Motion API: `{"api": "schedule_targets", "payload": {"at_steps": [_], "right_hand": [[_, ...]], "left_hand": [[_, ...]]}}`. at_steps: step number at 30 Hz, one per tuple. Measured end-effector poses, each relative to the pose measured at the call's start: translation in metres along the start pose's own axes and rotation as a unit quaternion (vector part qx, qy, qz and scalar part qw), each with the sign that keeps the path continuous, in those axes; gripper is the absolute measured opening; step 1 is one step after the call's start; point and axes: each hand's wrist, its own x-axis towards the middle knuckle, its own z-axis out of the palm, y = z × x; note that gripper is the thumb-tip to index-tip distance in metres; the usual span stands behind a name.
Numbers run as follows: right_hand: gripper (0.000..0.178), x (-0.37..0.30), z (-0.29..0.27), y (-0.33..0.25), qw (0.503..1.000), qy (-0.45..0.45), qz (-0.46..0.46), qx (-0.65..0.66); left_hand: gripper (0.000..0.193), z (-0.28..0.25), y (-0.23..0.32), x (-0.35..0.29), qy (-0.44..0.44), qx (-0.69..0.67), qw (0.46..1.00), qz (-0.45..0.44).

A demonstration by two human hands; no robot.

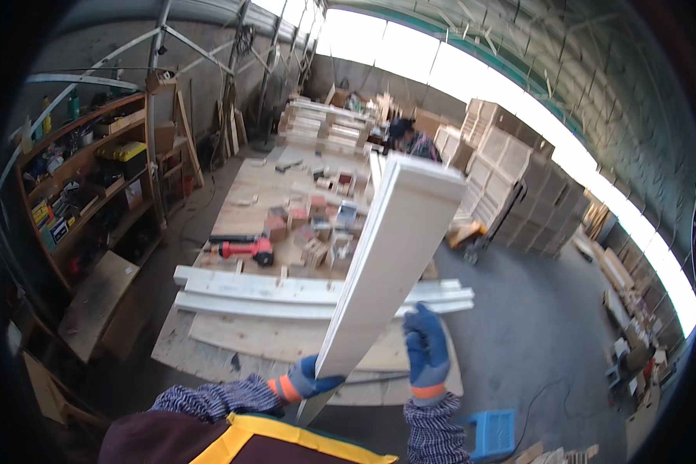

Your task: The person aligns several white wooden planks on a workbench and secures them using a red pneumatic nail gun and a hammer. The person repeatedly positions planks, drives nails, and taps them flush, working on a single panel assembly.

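Observation:
A small stack of long, pale wooden boards (398, 247) rises at a tilt in front of me, its upper end leaning to the right. My left hand (311, 379), in a blue and grey glove with an orange cuff, is closed around the lower part of the stack. To the right of the boards, my right hand (427, 346), gloved alike, is raised with its fingers loosely bent and nothing visible in them. Beyond both hands, more white boards (263, 290) lie across the near end of a wooden worktable (179, 340).
A red power tool (243, 250) and several small wooden blocks (315, 251) lie on the table. At left stands a loaded shelf (85, 124). Stacked cartons (510, 174) and a pallet jack (472, 236) are at far right; a blue plastic crate (493, 433) is near. Another person (414, 139) is behind the table.

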Motion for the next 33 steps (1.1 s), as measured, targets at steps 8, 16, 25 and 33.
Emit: {"api": "schedule_targets", "payload": {"at_steps": [8, 16, 25, 33], "right_hand": [[0.052, 0.142, 0.040, -0.186, 0.877, -0.039, -0.444, -0.180], [0.052, 0.125, 0.048, -0.207, 0.919, -0.095, -0.359, -0.134], [0.051, 0.109, 0.049, -0.216, 0.934, -0.080, -0.334, -0.100], [0.048, 0.105, 0.041, -0.224, 0.917, -0.094, -0.361, -0.142]], "left_hand": [[0.034, 0.013, 0.000, -0.015, 0.001, -0.009, 0.999, 0.033], [0.039, 0.026, -0.003, -0.030, -0.008, -0.032, 0.998, 0.045], [0.044, 0.029, -0.010, -0.038, -0.025, -0.051, 0.997, 0.056], [0.061, 0.024, 0.020, -0.042, -0.079, -0.059, 0.994, 0.050]]}}
